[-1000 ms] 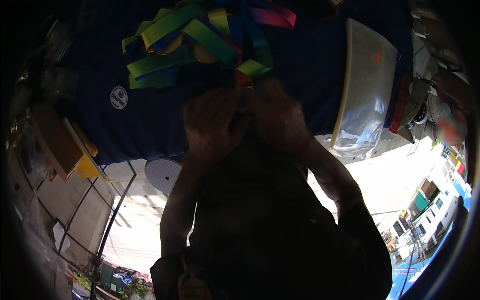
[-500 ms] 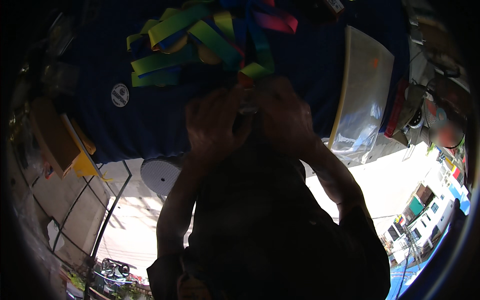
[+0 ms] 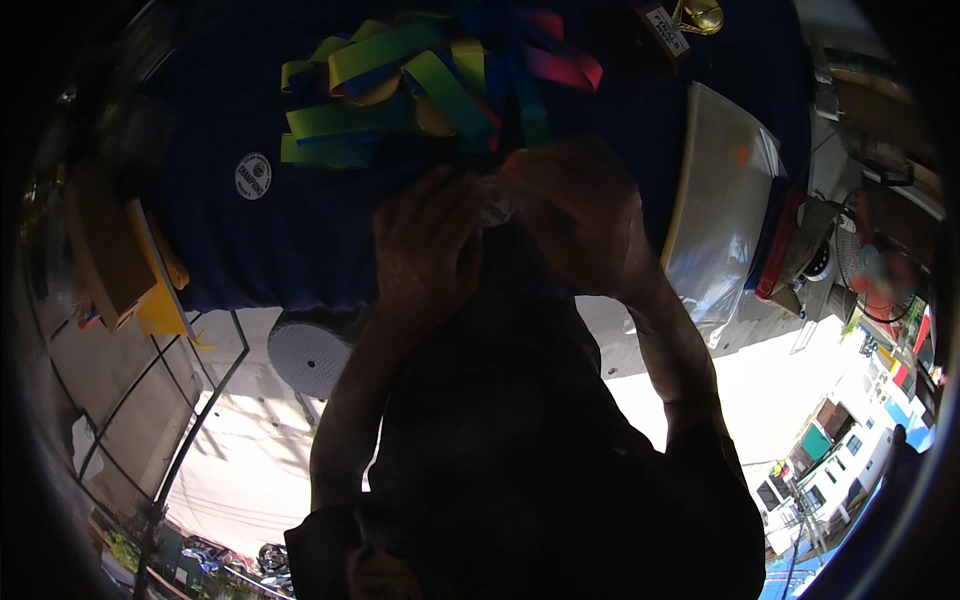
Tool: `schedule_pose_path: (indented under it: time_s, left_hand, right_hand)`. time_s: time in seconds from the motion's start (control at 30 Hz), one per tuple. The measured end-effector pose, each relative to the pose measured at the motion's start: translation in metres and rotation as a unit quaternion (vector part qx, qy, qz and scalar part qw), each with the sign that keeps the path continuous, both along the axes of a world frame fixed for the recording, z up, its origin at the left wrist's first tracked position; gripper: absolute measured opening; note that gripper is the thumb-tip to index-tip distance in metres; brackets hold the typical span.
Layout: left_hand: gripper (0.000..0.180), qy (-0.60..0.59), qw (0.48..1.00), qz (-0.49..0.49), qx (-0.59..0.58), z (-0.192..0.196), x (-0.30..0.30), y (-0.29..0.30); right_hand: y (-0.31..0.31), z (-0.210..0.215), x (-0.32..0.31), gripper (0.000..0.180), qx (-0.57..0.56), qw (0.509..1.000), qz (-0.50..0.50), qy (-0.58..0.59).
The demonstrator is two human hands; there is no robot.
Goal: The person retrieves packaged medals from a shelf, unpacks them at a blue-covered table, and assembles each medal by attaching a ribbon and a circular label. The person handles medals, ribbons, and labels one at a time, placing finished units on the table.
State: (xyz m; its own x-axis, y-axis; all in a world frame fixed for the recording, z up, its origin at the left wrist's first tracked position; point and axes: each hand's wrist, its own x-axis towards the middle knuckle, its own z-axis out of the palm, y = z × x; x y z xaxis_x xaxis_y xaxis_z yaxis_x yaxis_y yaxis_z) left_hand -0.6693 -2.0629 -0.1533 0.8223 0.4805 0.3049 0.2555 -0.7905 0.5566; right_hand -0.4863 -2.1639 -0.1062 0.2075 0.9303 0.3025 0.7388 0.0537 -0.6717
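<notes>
both hands, left hand (image 3: 428, 250) and right hand (image 3: 575, 215), pinch shut on a small clear wrapper (image 3: 494, 203); ribbons (image 3: 420, 85) lie at twelve o'clock. it looks light, crinkly, slippery; best gripped by its edges.

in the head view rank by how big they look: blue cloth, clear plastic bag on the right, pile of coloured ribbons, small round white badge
1. blue cloth
2. clear plastic bag and pile of coloured ribbons: look alike, unsure
3. round white badge
</notes>
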Motion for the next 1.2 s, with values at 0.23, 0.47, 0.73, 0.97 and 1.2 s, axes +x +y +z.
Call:
schedule_pose_path:
  time_s: [0.23,0.47,0.73,0.97,1.2]
  left_hand:
    - [0.034,-0.015,0.999,0.052,0.002,0.001,0.002,0.001]
    - [0.043,-0.024,0.998,0.026,-0.055,0.006,-0.002,0.002]
    - [0.043,-0.029,0.998,0.024,-0.04,0.004,0.002,0.001]
    - [0.044,-0.039,0.998,0.022,-0.037,-0.003,-0.001,0.002]
    - [0.052,-0.135,0.97,0.003,-0.202,0.055,0.001,0.002]
  right_hand:
    - [0.013,-0.027,0.016,0.024,-0.081,0.996,0.044,-0.01]
    - [-0.004,-0.037,-0.004,0.019,-0.085,0.995,-0.035,0.044]
    - [0.002,-0.037,0.0,0.013,-0.124,0.992,-0.028,0.02]
    - [0.003,-0.033,0.004,0.016,-0.117,0.993,-0.009,0.019]
    - [0.011,-0.03,0.002,0.019,-0.127,0.992,-0.027,0.001]
